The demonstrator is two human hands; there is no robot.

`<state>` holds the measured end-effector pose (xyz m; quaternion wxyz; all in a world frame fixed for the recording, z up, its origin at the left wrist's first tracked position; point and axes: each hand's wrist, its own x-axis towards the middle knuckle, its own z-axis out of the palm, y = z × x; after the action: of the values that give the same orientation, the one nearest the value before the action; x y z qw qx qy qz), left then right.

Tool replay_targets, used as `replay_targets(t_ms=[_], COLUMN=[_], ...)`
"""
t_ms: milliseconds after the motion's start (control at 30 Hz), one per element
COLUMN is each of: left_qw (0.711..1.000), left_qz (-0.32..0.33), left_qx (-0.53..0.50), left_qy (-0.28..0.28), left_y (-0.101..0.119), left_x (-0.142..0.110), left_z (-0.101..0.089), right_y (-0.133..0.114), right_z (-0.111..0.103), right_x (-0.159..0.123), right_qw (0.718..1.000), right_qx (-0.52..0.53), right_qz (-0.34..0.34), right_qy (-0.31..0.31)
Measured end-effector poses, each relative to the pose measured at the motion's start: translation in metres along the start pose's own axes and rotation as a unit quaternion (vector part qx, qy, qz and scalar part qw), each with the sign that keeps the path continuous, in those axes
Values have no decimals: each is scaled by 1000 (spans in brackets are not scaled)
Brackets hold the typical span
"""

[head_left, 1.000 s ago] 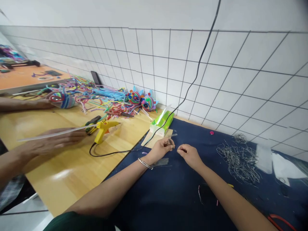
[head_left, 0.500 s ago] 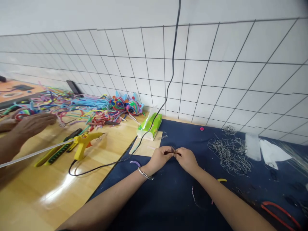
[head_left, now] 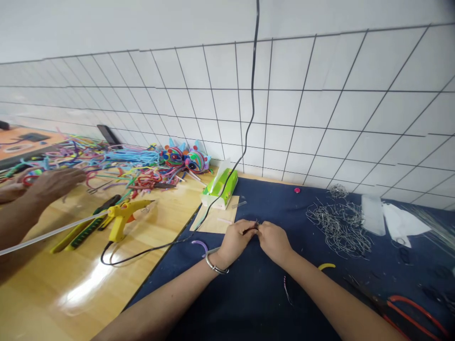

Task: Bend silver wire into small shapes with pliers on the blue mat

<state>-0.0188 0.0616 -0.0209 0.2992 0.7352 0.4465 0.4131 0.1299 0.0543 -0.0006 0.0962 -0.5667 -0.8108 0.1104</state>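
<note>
My left hand (head_left: 235, 240) and my right hand (head_left: 274, 240) meet above the dark blue cloth (head_left: 234, 303), fingertips pinched together. Between them shows a small, dark, wiry thing (head_left: 257, 224), mostly hidden by the fingers; its kind is unclear. A silver bangle (head_left: 215, 265) circles my left wrist. Left of that wrist lies a purple curved piece (head_left: 201, 246). Near my right forearm are a short pink-and-white twisted strand (head_left: 285, 286) and a yellow curved piece (head_left: 326, 266).
A yellow glue gun (head_left: 122, 219), its black cord (head_left: 149, 255) and a yellow-green cutter (head_left: 85, 228) lie left. Behind are a green tissue pack (head_left: 221, 185), colourful pipe cleaners (head_left: 131, 155) and a co-worker's hand (head_left: 59, 182). Tangled wires (head_left: 339, 229) and red-handled scissors (head_left: 415, 308) lie right.
Both my hands have closed in tighter around the small dark thing and sunk very slightly. The view has shifted a little. The co-worker's hand has barely moved.
</note>
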Motion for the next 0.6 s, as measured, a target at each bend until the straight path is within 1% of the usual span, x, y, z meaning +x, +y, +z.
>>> replay_targets(t_ms=[167,333,467,533,600], left_qw=[1000,999,999,998,997], left_qz=[14,2,-10,-25,-47], left_qx=[8,41,5,-23,-50], left_qy=[24,28,41,47,40], left_y=[4,6,4,3,3], left_x=[-2,-3,-2,-2,-2], left_z=[1,2,2,2,0], right_y=[-5,-9,-8,-7,-6], right_z=[0,1,2,3,4], right_x=[-2,-5,-5,-5,-5], right_qw=[1000,1000,1000,999,998], right_qx=[-8,1,23,37,52], right_qz=[3,2,-4,-7,-8], right_qy=[-5,-3,4,9,16])
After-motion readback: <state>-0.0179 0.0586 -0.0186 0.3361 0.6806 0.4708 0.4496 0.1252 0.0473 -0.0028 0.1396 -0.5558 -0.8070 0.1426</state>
